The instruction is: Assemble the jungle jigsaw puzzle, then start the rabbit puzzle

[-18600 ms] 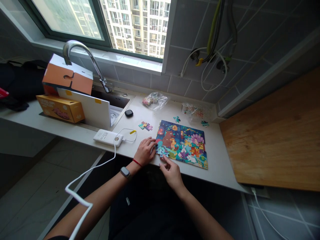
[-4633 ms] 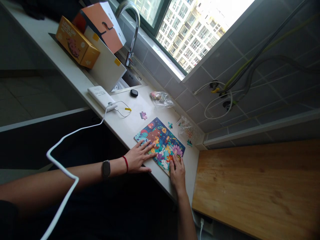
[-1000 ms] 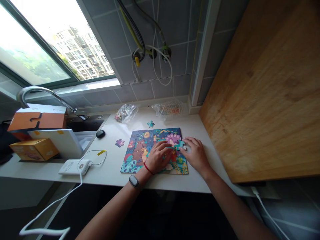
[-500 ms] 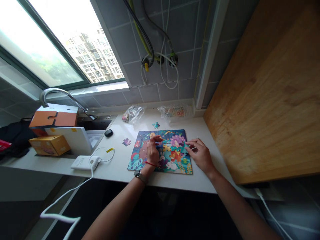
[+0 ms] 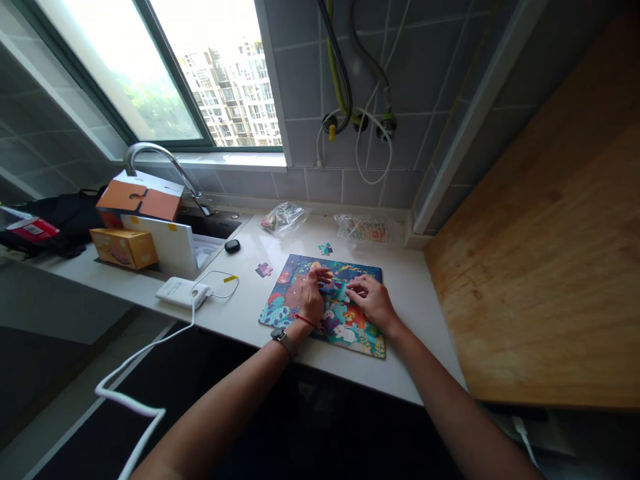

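A colourful animal jigsaw puzzle [image 5: 345,332] lies flat on the white counter, most of its pieces joined. My left hand [image 5: 311,299] rests on its middle, fingers apart and loosely bent, holding nothing that I can see. Over the right half, my right hand [image 5: 374,301] pinches a teal puzzle piece [image 5: 342,294] between thumb and fingers. That piece is low over the picture; whether it touches the board I cannot tell. Two loose pieces lie outside the puzzle: a teal piece [image 5: 325,249] behind it and a purple piece [image 5: 263,269] to its left.
Two clear plastic bags, a left bag [image 5: 285,219] and a right bag [image 5: 367,229], lie by the wall. A white power bank [image 5: 181,292] with a cable and a small black case [image 5: 232,246] are at left. Boxes [image 5: 123,248] stand beside the sink. A wooden panel [image 5: 545,267] bounds the right.
My right hand has moved left across the puzzle with the teal piece, from its right edge towards the middle. My left hand stays on the puzzle. The view has turned slightly left.
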The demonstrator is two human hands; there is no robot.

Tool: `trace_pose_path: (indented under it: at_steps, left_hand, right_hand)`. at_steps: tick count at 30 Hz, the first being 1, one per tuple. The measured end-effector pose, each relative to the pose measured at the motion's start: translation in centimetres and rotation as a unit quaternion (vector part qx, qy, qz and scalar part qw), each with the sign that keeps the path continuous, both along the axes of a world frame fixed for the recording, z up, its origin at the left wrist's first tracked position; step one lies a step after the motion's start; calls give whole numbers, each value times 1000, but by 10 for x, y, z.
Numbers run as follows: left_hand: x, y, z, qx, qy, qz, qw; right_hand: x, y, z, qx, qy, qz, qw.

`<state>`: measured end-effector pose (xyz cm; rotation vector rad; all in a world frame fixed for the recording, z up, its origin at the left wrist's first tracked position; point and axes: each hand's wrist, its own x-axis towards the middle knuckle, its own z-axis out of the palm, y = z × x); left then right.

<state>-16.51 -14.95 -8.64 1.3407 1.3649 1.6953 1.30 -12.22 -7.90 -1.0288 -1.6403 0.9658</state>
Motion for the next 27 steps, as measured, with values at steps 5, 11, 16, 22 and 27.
trace_pose_path:
  at_steps: [5, 11, 16, 22, 27]
  left_hand:
    - [0, 0, 2, -18, -3, -19, 1000]
    - [3, -2, 9, -20, 184, -68, 980]
    - [5, -5, 10, 5, 247, -112, 963]
    - [5, -2, 8, -10, 288, -113, 951]
    - [5, 2, 23, -70, 304, -115, 943]
  right_hand:
    - [17, 11, -3, -96, 73, -17, 993]
    - [24, 18, -2, -164, 73, 31, 983]
    - [26, 19, 0, -190, 79, 46, 978]
    - [25, 19, 3, -195, 88, 90, 973]
    - [22, 20, 5, -157, 105, 54, 980]
